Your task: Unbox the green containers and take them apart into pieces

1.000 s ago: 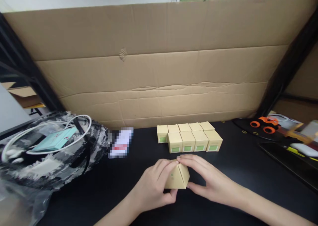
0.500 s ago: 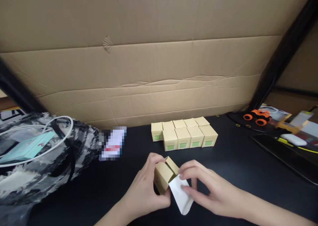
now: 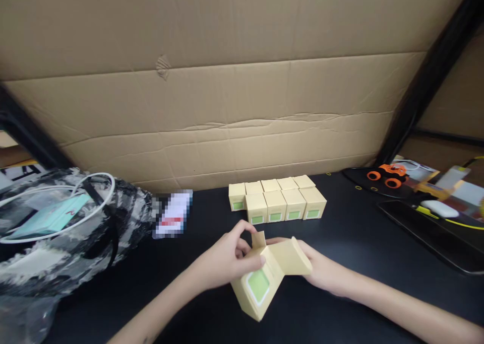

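Note:
A small pale-yellow cardboard box [image 3: 247, 296] with a green, white-edged label is tilted over the front of the black table. Its end is unfolded, with a wide flap [image 3: 289, 258] pointing right and a small side flap [image 3: 259, 239] standing up. My left hand [image 3: 239, 256] is closed around the upper left of the box, thumb on the label side. Behind the wide flap, my right hand [image 3: 315, 266] holds the box from the right; most of its fingers are hidden. Past the hands, several closed boxes [image 3: 277, 205] of the same kind stand in two touching rows.
On the left lies a grey-and-white shaggy fabric item [image 3: 132, 203] with a white cable and a teal packet [image 3: 53, 215]. A blurred-out white packet [image 3: 174, 215] is beside it. An orange toy truck [image 3: 389, 175] and a black tray [image 3: 427, 238] are on the right. Cardboard [image 3: 227, 97] walls the back.
The box has been turned so its green label faces me, and the flap now points right. My right hand has moved from the flap's white inner face to behind it.

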A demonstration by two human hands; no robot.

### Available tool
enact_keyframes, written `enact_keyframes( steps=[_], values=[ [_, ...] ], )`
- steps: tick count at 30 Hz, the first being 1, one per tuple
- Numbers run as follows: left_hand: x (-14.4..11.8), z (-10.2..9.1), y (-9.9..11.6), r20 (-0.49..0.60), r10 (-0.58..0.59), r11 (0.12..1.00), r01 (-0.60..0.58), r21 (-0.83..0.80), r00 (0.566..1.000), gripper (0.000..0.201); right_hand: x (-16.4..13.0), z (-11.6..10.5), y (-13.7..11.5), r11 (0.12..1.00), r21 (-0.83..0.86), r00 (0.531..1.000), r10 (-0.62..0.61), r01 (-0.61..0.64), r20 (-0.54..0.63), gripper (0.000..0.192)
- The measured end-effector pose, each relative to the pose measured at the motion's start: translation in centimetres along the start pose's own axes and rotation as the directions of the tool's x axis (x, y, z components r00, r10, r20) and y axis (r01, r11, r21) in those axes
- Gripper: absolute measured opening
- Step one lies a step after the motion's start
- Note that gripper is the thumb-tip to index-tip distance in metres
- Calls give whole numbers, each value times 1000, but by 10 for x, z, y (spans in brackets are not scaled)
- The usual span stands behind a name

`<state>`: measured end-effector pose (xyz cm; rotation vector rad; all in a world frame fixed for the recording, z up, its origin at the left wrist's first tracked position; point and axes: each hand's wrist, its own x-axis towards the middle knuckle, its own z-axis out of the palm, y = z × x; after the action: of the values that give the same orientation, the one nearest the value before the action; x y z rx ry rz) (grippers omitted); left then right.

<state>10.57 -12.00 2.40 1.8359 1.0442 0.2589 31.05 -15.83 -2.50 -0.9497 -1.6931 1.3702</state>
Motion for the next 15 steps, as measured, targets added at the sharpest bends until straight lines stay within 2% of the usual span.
enact_keyframes(
  steps=[2,5,8,13,15],
  values=[
    [10,-9,9,68,-94,995,96,-24,993,34,1,4,4,961,235,989,144,-144,17,45],
    [25,-20,21,133,-154,987,160,-30,979,27,2,9,7,878,452,987,154,-158,45,42],
    [37,-28,33,262,-194,975,216,-58,945,22,3,10,8,808,565,986,147,-168,82,34],
    [42,-38,43,487,-241,942,323,-91,840,22,1,4,5,637,682,932,210,-360,295,30],
    [35,-39,38,481,-199,932,316,-175,854,22,1,3,3,606,695,920,197,-386,340,34]
  ],
)
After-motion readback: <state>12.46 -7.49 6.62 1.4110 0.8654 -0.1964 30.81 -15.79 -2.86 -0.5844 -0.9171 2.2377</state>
